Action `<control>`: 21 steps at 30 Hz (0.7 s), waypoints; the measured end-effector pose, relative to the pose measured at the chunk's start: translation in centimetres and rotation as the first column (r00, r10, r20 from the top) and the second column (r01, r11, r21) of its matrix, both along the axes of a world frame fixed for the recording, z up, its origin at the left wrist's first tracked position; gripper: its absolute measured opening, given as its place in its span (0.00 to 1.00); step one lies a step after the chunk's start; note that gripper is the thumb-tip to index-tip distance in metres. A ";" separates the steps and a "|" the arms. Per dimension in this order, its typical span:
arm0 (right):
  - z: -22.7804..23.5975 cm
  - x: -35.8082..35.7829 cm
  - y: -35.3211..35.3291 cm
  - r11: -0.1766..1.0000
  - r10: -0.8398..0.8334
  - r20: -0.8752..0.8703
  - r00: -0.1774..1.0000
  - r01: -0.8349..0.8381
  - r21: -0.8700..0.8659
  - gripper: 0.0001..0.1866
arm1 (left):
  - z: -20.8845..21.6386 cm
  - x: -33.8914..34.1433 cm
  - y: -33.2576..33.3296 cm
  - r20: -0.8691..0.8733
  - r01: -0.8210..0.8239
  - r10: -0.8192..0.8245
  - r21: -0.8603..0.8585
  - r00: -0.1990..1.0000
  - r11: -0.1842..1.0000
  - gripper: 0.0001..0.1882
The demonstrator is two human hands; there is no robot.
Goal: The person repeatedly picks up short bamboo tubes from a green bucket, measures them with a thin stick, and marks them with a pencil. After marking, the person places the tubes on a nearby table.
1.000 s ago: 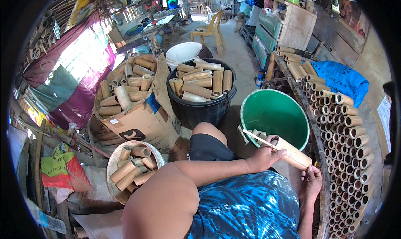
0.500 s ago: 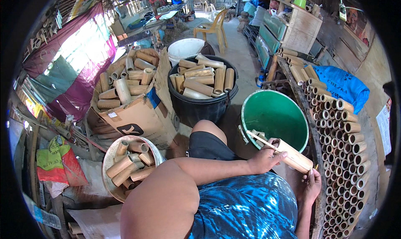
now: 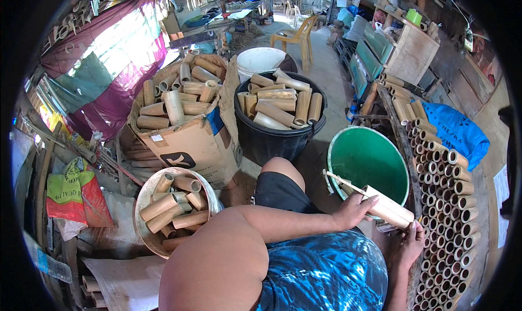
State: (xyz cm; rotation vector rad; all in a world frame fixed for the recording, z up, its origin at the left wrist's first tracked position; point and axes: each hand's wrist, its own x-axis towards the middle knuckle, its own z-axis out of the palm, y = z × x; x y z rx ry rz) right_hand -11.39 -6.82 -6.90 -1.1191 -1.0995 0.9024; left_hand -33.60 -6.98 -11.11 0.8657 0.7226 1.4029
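Note:
My left hand (image 3: 352, 211) is closed round a pale bamboo tube (image 3: 388, 208), which slants down to the right. A thin bamboo strip (image 3: 343, 180) sticks out past the same hand's fingers, along the tube's upper end. At the tube's lower end, my right hand (image 3: 411, 244) has its fingertips pinched against the rim; anything small between them is hidden. Just beyond the tube stands a green bucket (image 3: 375, 148), with some bamboo pieces partly visible inside near my left hand.
Many bamboo tubes are stacked end-on (image 3: 446, 218) at my right. A white bucket (image 3: 142, 237) of tubes stands at my left. Ahead are a cardboard box (image 3: 187, 151) and a black tub (image 3: 280, 142), both full of tubes. Farther off stands a yellow chair (image 3: 304, 36).
The whole view has shifted, so the scene sits farther right and slightly lower. Both hands keep nearly the same hold on the bamboo tube.

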 end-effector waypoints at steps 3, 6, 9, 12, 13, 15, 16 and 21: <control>-0.2 -0.2 -0.4 0.997 -0.056 0.020 0.998 0.057 -0.060 0.09 | -0.4 -0.4 0.1 -0.030 0.078 -0.078 -0.012 0.996 0.997 0.26; -0.1 -0.9 -0.8 0.996 -0.062 -0.028 0.998 0.060 -0.068 0.09 | -0.5 -0.4 0.0 -0.024 0.069 -0.070 -0.041 0.997 0.997 0.24; 0.5 -1.6 -1.4 0.992 -0.097 0.045 0.994 0.100 -0.076 0.09 | -0.6 -0.4 -0.1 -0.082 0.073 -0.075 -0.038 0.994 0.997 0.22; 1.2 -1.6 -1.9 0.985 -0.163 0.178 0.970 0.172 -0.032 0.09 | -0.6 -0.5 -0.3 -0.043 0.108 -0.106 0.046 0.993 0.993 0.18; 1.2 -1.4 -2.1 0.986 -0.161 0.149 0.976 0.167 -0.028 0.09 | -0.6 -0.5 -0.4 -0.073 0.109 -0.104 0.065 0.992 0.992 0.17; 0.9 -1.4 -2.2 0.990 -0.140 0.086 0.986 0.140 0.011 0.09 | -0.3 -0.7 -0.6 -0.108 0.087 -0.075 0.119 0.991 0.989 0.16; 0.7 -1.4 -2.3 0.993 -0.117 0.030 0.993 0.117 0.020 0.08 | -0.1 -0.9 -0.7 -0.123 0.055 -0.036 0.157 0.992 0.986 0.17; 0.5 -1.3 -3.1 0.995 -0.077 -0.078 0.994 0.081 0.051 0.07 | 1.0 -1.3 -1.4 -0.163 0.112 -0.078 0.208 0.984 0.972 0.22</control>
